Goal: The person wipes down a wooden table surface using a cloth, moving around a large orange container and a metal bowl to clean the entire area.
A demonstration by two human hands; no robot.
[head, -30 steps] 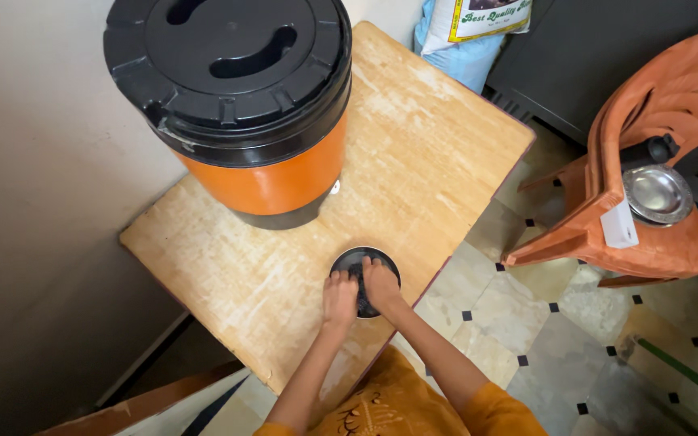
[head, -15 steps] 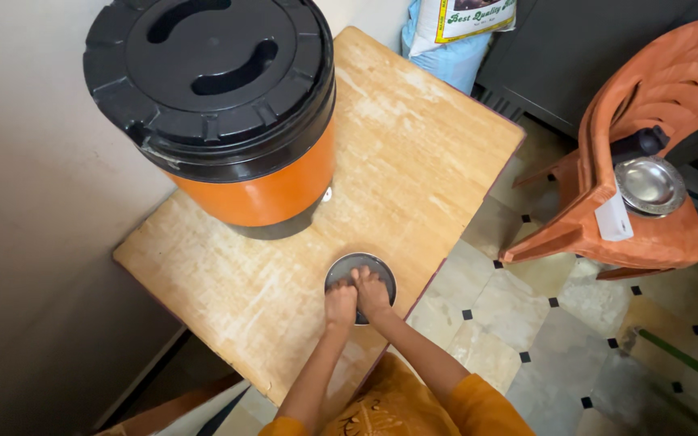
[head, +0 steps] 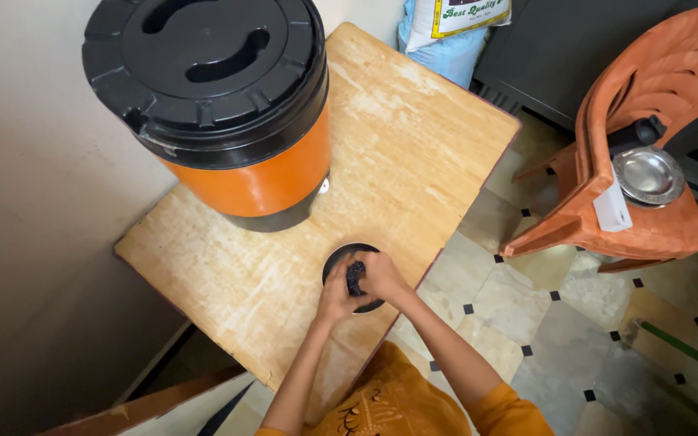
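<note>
Since the earlier pictures both hands have closed in and lifted a little over the small dark round bowl, and a clump of dark, grainy stuff now shows pinched between them, where before the palms lay flatter on the bowl.

At the left a big orange drum with a black ribbed lid stands at the far corner of the wooden counter, well apart from the hands. The left hand is curled, its grip half shut against the left side of the clump. The right hand is curled the same way from the other side, fingers bent over the top. The clump lies directly between the two grips, just above the bowl, so neither hand is nearer; it has no clear long axis. The bowl sits near the counter's right edge, close to the person.

Beyond the counter's far edge leans a pale blue sack with a white, yellow-bordered label. At the right, a white tag hangs on stacked orange plastic chairs, beside a steel plate.
</note>
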